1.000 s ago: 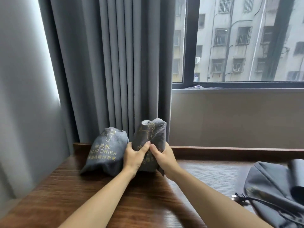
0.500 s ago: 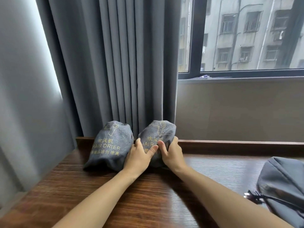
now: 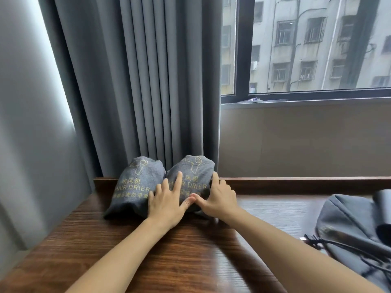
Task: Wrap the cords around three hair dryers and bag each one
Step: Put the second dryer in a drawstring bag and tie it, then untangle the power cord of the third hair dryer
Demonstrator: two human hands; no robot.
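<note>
Two filled grey bags printed "HAIR DRIER" lie side by side at the back of the wooden table (image 3: 148, 250), against the curtain. My left hand (image 3: 167, 203) lies flat with straight fingers on the front of the right bag (image 3: 192, 172), beside the left bag (image 3: 135, 187). My right hand (image 3: 218, 198) presses that right bag's other side with straight fingers, thumbs almost touching. At the right edge a third grey bag (image 3: 347, 216) lies flat, with a dark hair dryer (image 3: 383, 208) and its black cord and plug (image 3: 313, 242) on it.
A grey curtain (image 3: 148, 81) hangs behind the two bags. A raised wooden lip (image 3: 296, 181) runs along the table's back edge under the window (image 3: 306, 49). A grey wall (image 3: 25, 144) stands to the left.
The right bag has gone from held upright to lying down next to the left bag. Both hands have loosened their grip and now lie flat on it.
</note>
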